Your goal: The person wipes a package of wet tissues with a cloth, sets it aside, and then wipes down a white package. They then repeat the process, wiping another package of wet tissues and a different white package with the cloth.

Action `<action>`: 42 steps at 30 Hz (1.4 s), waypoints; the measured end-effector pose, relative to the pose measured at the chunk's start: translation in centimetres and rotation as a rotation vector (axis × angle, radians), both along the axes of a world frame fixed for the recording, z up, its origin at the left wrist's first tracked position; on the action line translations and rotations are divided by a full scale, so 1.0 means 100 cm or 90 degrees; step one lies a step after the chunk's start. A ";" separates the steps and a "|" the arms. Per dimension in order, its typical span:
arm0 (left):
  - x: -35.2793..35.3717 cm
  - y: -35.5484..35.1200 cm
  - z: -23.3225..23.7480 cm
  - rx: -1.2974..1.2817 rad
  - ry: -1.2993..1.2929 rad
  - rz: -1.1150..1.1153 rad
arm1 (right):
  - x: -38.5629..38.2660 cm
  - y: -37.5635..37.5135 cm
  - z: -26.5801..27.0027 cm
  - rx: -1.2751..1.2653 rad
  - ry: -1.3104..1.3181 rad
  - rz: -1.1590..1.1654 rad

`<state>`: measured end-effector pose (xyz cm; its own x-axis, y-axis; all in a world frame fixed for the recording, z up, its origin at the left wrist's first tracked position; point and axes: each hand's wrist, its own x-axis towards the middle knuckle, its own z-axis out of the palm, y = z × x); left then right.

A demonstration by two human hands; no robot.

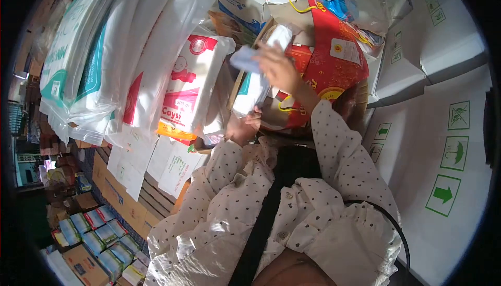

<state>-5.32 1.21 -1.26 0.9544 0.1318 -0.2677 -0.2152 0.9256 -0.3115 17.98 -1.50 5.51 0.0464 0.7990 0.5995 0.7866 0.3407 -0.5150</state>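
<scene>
When viewed from above, note the white packet [254,90] lying slantwise between both hands, beside a brown carton rim [236,92] on its left, with the long axis directed from near left to far right. Observe the left hand [243,127] at the near end, with fingers curled against the wrapping and apparently clasping it, though with part of this grip hidden and so not fully readable. Compare the right hand [279,68], placed over the far half, slightly to the right of the axis, with a pale blue-grey cloth [243,59] grasped in the fingers and blurred at the edges. Note the crossing of directions, with the cloth projecting leftward from the fingertips, athwart the packet rather than along it. Impossible to tell, at this angle, whether pressed on the wrapping or just above it. For relative nearness, assign the near end to the left hand and the far half to the right, with the uncovered far tip also closer to the latter. Compare also the flanking objects: to the left, a pink-and-white package [192,85], roughly parallel in slant; to the right, a red bag [334,69], just beside the right hand.
</scene>
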 end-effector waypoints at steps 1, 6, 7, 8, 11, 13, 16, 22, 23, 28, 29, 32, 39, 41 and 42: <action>0.002 -0.002 0.006 0.001 0.013 0.004 | 0.016 0.008 0.000 0.002 0.016 -0.036; 0.010 -0.017 0.046 0.287 0.447 -0.028 | 0.063 0.010 -0.024 0.003 0.060 -0.126; 0.008 -0.025 0.063 0.443 0.475 -0.036 | 0.069 0.008 -0.037 -0.011 0.104 -0.135; 0.006 -0.030 0.072 0.599 0.500 -0.046 | 0.073 0.004 -0.053 -0.011 0.105 -0.133; 0.001 -0.033 0.066 1.065 0.595 0.029 | 0.083 -0.006 -0.086 0.063 0.102 -0.265; 0.010 -0.038 0.076 1.527 0.641 0.020 | 0.076 -0.016 -0.091 0.057 0.207 -0.263; 0.040 -0.046 0.063 1.728 0.651 -0.086 | 0.074 -0.017 -0.099 0.021 0.560 -0.288; 0.074 -0.021 0.016 1.731 0.549 -0.031 | 0.092 -0.045 -0.084 0.146 1.112 -0.003; 0.073 -0.012 0.017 1.697 0.510 0.113 | 0.094 -0.051 -0.082 0.180 1.166 0.168; 0.087 0.015 0.110 1.341 0.595 0.348 | 0.100 -0.071 -0.033 0.223 1.152 -0.056; 0.085 0.022 0.122 1.299 0.583 0.409 | 0.105 -0.074 -0.028 0.244 1.141 0.021; 0.073 0.019 0.156 1.089 0.560 0.428 | 0.087 -0.075 0.014 0.298 1.009 0.082; 0.073 -0.002 0.163 0.747 0.370 0.409 | -0.040 -0.063 0.116 0.180 0.070 -0.165; 0.068 -0.006 0.143 0.760 0.342 0.420 | -0.064 -0.069 0.121 0.138 -0.003 -0.041; 0.062 -0.014 0.147 0.722 0.384 0.404 | -0.077 -0.073 0.121 0.096 -0.001 -0.031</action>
<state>0.90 -0.17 13.41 0.4342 0.8983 -0.0668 -0.5102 0.3064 0.8037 10.28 -8.79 17.58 0.0820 0.6968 0.7125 0.8053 0.3749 -0.4593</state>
